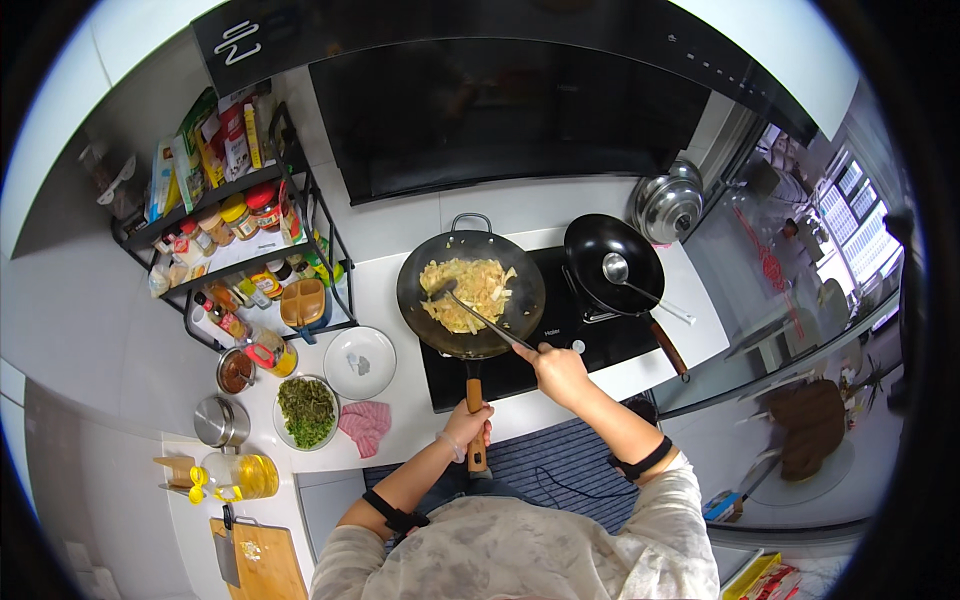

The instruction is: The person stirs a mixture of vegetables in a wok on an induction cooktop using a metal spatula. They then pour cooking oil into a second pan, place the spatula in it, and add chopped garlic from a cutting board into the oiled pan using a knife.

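My left hand [467, 426] is wrapped around the wooden handle [475, 397] of a dark wok [517, 259]. The wok stands on the left side of a black Haier cooktop [551, 352]. In it lies a heap of chopped pale-yellow food [476, 289], perhaps cabbage or egg. My right hand [559, 370] grips a long metal-handled spatula or ladle [487, 322], whose dark head rests among the food. Left of the wok are a white plate [360, 364] with a little liquid and a plate of chopped greens [307, 409].
A second black wok [600, 240] with a ladle [616, 268] sits to the right, its handle past the counter edge. A spice rack [217, 259], an oil bottle [244, 476], a pink cloth [366, 427], and a cleaver [226, 555] on a cutting board [266, 562] are at left.
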Action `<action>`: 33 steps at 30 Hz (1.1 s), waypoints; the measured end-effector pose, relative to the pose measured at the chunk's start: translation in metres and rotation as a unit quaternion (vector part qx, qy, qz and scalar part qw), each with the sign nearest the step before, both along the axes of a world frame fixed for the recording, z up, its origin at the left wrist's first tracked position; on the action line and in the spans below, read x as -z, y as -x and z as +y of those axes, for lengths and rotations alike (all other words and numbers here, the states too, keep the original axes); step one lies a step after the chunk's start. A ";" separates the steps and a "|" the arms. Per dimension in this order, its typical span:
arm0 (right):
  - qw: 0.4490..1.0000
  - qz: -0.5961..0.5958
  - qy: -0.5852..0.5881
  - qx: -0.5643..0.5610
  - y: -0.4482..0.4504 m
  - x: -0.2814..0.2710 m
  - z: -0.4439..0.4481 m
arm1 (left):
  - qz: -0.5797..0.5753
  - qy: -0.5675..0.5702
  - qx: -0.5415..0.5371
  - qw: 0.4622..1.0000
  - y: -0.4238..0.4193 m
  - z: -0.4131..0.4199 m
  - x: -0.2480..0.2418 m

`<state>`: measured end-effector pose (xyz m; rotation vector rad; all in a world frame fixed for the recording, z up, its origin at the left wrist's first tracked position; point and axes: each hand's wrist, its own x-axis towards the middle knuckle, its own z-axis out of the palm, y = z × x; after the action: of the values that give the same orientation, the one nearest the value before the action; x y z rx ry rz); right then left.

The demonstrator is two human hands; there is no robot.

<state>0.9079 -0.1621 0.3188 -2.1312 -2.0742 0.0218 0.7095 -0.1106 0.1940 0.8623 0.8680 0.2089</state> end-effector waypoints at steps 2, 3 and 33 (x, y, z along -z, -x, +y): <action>0.999 0.001 0.040 0.024 -0.007 -0.001 -0.012 | -0.001 0.002 0.001 1.000 0.000 0.000 0.002; 0.997 0.019 0.051 0.050 -0.013 -0.005 -0.017 | -0.001 0.006 -0.001 1.000 0.000 0.000 0.003; 0.791 0.511 0.182 0.284 -0.103 -0.064 0.032 | -0.001 0.018 0.003 1.000 0.000 0.000 0.009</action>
<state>1.0108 -0.1297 0.3831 -2.0599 -0.8058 1.2612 0.7095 -0.1103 0.1849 0.8313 0.8650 0.1885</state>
